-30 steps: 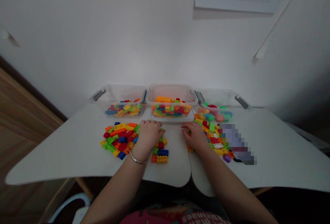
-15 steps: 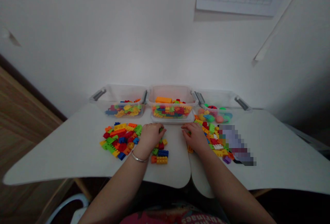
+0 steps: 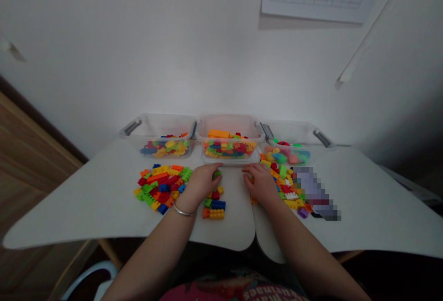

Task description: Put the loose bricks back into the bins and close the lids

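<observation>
My left hand [image 3: 204, 181], with a silver bracelet [image 3: 183, 210] at the wrist, rests palm down over the inner edge of a heap of toy building bricks [image 3: 162, 185]. Its thumb stands apart from the fingers, and a green brick [image 3: 217, 173] shows in the gap. Below that hand, a short column of bricks holds a blue brick [image 3: 218, 205] and a yellow brick [image 3: 217, 214]. Opposite, my right hand [image 3: 260, 182] lies with fingers apart at the edge of the right heap of bricks [image 3: 289, 188]. Some orange shows beside its thumb. Both palms hide what lies under them.
Along the wall stand three clear plastic boxes: a left box [image 3: 138, 141] and a middle box [image 3: 200, 137] with bricks, and a right box [image 3: 323, 144] with rounded coloured toys. A pixelated flat object [image 3: 316, 195] lies right. A gap [image 3: 256, 234] splits the white tabletop.
The view has shifted very slightly. Both hands stay in nearly the same place, and the bricks look unmoved.
</observation>
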{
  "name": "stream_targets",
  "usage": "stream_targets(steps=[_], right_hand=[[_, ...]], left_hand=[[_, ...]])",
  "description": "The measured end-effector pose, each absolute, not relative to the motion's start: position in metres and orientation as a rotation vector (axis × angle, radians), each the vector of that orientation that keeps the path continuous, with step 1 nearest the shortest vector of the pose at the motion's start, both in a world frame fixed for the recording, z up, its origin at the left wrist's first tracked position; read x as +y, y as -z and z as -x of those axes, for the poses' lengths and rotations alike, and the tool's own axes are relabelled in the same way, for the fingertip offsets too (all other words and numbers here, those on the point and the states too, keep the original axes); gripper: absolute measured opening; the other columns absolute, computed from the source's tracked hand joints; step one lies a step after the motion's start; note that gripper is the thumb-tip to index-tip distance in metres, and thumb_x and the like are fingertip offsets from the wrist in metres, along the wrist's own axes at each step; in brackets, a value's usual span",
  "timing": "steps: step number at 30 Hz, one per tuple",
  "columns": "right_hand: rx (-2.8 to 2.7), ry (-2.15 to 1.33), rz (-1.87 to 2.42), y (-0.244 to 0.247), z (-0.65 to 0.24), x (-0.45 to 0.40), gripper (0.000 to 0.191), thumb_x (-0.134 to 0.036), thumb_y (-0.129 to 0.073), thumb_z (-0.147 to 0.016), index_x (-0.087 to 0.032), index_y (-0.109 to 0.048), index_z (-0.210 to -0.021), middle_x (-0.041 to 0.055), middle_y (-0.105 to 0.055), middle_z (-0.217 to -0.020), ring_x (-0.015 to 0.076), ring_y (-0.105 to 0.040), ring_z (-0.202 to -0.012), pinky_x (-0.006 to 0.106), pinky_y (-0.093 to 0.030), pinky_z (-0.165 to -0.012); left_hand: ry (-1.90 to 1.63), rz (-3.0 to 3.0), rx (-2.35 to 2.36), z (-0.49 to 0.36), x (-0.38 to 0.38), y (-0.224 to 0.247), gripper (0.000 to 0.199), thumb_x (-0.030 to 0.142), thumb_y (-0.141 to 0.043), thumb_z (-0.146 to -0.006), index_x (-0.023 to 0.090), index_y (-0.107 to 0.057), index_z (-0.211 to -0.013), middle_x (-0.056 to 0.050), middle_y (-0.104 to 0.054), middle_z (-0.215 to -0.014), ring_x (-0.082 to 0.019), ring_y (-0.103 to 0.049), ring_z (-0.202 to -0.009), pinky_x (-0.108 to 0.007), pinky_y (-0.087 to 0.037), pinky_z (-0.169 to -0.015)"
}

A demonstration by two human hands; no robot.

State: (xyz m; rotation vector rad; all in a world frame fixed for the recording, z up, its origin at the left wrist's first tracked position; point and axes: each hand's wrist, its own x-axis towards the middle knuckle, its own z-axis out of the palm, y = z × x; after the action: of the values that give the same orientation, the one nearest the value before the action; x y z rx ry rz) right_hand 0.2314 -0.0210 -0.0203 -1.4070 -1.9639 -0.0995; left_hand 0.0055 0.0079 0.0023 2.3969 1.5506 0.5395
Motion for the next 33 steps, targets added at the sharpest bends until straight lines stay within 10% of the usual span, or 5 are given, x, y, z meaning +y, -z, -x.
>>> stream_targets(steps=[17, 33], right_hand=[[-2.187, 0.263, 1.024, 0.015, -0.201, -0.034, 0.018, -0.015, -0.063, -0.088, -0.022, -0.070, -0.103, 0.0050, -0.074, -0.098, 0.0218, -0.064, -0.092, 0.038, -0.051, -0.085], [-1.640, 0.266, 1.274, -0.022, -0.233, -0.019, 0.012, -0.030, -0.059, -0.088, -0.024, -0.066, -0.095, 0.0074, -0.073, -0.099, 0.0254, -0.063, -0.100, 0.043, -0.043, -0.097]], left_hand=[[-0.740, -2.034, 0.993, -0.008, 0.005, 0.002, 0.063, 0.030, -0.068, -0.083, 0.020, -0.046, -0.141, -0.003, -0.077, -0.100, -0.020, -0.072, -0.095, -0.034, -0.053, -0.093], [-0.581, -2.524, 1.554, 0.005, 0.009, -0.006, 0.032, 0.026, -0.055, -0.092, 0.018, -0.067, -0.120, -0.011, -0.071, -0.117, -0.026, -0.062, -0.112, -0.042, -0.046, -0.102]])
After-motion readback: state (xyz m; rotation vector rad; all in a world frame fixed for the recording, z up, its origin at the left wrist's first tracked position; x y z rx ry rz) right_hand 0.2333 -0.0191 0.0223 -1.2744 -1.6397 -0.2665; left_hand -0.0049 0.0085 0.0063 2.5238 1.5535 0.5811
